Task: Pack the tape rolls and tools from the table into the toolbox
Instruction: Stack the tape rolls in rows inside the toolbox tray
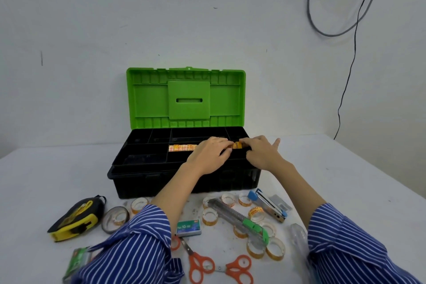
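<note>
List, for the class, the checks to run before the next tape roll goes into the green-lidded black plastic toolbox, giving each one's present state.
1. Green lid of the black plastic toolbox open: ok.
2. Row of orange-printed tape rolls seated in a tray compartment: ok.
3. Left hand and right hand free for picking: not ok, both on the row.
4. Row's far end aligned: cannot tell, hidden.
5. Clear tape rolls left on the white table: ok, several.
6. Green-and-grey utility knife blade retracted: cannot tell.

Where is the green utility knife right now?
The utility knife lies on the table in front of the toolbox, among loose tape rolls, left of the stapler.
</note>
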